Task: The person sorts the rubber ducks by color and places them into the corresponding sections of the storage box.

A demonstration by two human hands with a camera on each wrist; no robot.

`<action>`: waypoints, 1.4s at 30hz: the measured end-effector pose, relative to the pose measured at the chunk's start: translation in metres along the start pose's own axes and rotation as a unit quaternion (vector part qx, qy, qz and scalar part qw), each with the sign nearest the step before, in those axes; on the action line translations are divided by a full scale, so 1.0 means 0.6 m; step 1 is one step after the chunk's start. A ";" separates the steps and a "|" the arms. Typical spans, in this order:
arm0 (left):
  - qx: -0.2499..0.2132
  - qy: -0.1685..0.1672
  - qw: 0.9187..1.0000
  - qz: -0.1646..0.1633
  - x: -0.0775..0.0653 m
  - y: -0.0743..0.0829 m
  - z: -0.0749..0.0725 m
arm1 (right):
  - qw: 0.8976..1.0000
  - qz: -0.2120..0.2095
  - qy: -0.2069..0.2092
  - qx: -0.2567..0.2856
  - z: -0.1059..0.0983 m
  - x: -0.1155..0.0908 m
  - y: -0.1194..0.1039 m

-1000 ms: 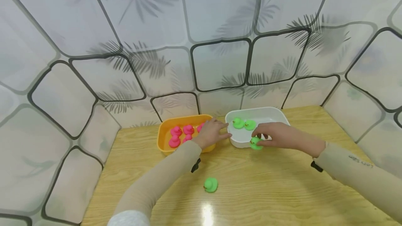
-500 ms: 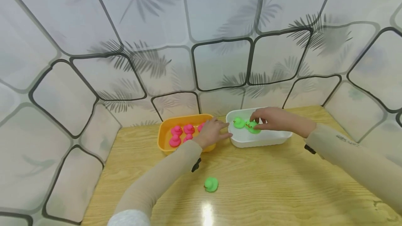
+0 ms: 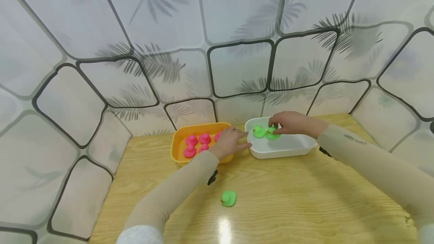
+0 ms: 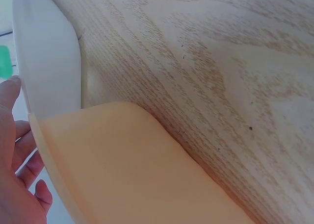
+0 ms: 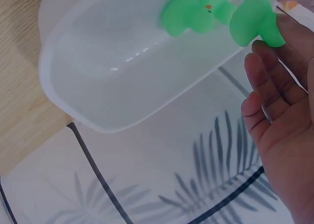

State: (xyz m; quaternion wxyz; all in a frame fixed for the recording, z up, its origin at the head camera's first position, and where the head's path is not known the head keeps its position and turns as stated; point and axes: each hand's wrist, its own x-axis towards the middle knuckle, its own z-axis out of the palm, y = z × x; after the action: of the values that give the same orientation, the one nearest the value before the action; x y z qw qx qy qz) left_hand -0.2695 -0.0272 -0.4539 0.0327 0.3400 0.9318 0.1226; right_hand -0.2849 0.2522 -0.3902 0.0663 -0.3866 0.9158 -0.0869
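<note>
My right hand (image 3: 289, 122) is over the white tray (image 3: 285, 152), pinching a green rubber duck (image 5: 254, 21) by the fingertips and thumb. Two other green ducks (image 5: 182, 15) sit inside the tray in the right wrist view; from the head, the held duck overlaps one of them. My left hand (image 3: 229, 143) lies across the right end of the orange tray (image 3: 177, 156), fingers spread, with fingertips at the white tray's near left rim. Several pink rubber ducks (image 3: 189, 151) sit in the orange tray, some partly hidden by the left hand.
One more green duck (image 3: 228, 198) sits on the wooden table (image 3: 271, 206), closer to me than the trays. Patterned cloth walls (image 3: 240, 70) enclose the table at the back and sides.
My right hand has carried the green duck from the white tray's front rim inward over the tray, beside the other green ducks. My left hand has stayed in place.
</note>
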 end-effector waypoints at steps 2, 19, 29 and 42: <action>0.000 0.000 1.000 0.000 0.000 0.000 -0.001 | 1.000 0.001 -0.006 -0.004 0.005 0.005 0.006; 0.009 -0.003 1.000 0.004 0.001 0.004 -0.007 | 0.999 0.011 -0.049 0.011 0.063 0.026 0.010; 0.002 -0.003 1.000 0.002 0.002 0.001 -0.003 | 0.999 0.013 -0.050 -0.005 0.077 0.037 0.012; 0.004 -0.004 1.000 0.001 0.000 0.000 0.000 | 0.998 0.038 -0.039 -0.016 0.078 0.031 0.014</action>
State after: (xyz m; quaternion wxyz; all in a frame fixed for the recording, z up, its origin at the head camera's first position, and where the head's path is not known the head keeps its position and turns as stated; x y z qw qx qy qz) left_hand -0.2697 -0.0270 -0.4536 0.0347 0.3412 0.9320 0.1174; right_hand -0.2949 0.2396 -0.4390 0.0991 -0.3556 0.9278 -0.0540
